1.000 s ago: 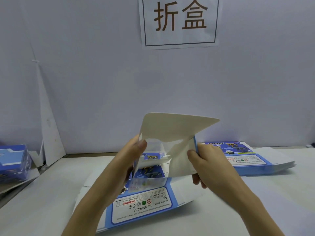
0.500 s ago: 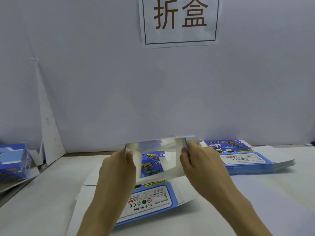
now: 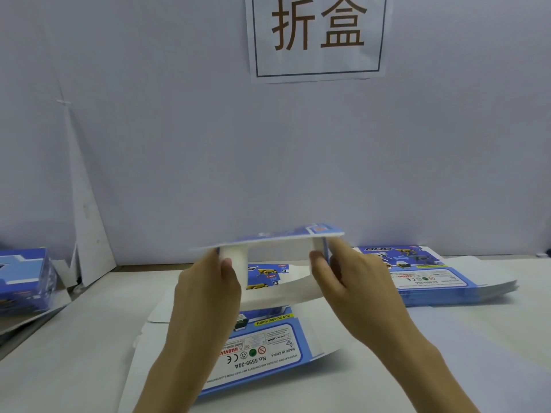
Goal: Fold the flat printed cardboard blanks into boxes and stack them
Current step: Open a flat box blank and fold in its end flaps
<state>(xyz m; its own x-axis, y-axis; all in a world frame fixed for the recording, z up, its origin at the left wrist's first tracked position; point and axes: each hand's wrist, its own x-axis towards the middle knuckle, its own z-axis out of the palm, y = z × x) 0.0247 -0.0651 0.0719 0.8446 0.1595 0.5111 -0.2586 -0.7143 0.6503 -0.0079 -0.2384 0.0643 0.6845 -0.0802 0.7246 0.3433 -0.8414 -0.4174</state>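
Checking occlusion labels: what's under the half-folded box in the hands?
A flat printed blank on the table, warning panel showing. Its far part is hidden by the half-folded box and the left hand.

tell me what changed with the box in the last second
On the box, the white top flap, raised a second ago, has swung down and lies level, blue print up. Left hand and right hand kept their grip on its sides. The blank beneath, the stack of blanks at right and the folded boxes at left stayed put.
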